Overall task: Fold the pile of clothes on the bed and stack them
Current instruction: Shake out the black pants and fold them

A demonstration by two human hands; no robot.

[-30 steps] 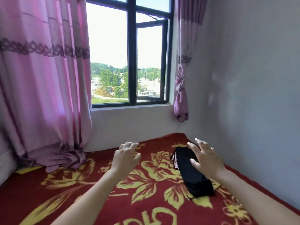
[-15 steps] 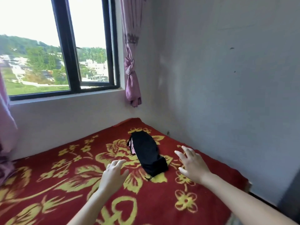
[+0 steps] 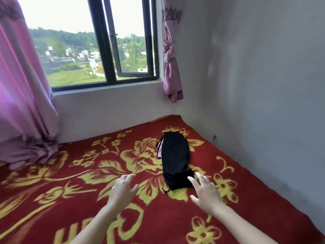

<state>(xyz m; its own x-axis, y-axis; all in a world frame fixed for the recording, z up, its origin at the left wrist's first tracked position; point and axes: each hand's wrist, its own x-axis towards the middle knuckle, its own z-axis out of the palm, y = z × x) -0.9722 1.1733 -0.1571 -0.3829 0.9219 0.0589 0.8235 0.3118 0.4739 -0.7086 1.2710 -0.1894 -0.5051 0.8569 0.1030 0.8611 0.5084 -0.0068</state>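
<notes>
A folded black garment (image 3: 175,159) lies on the bed (image 3: 70,199), lengthwise toward the far corner and close to the wall (image 3: 255,103). A pink edge (image 3: 159,152) peeks out along its left side, so it may be more than one piece. It looks soft, light and limp, likely to sag and come undone if lifted by one end. I would slide flat fingers under both long sides and carry it level. A thin cord (image 3: 166,189) trails from the near end and could snag.

The right hand (image 3: 205,192) is spread wide, with its forefinger over the near right corner of the garment. I cannot tell whether it touches. The left hand (image 3: 123,189) hovers above the blanket just left of it, fingers relaxed and holding nothing.

A pink curtain (image 3: 26,103) bunches on the bed's far left, a knotted one (image 3: 171,67) hangs by the window (image 3: 105,50). Both are well apart from the garment, and nothing blocks the reach.
</notes>
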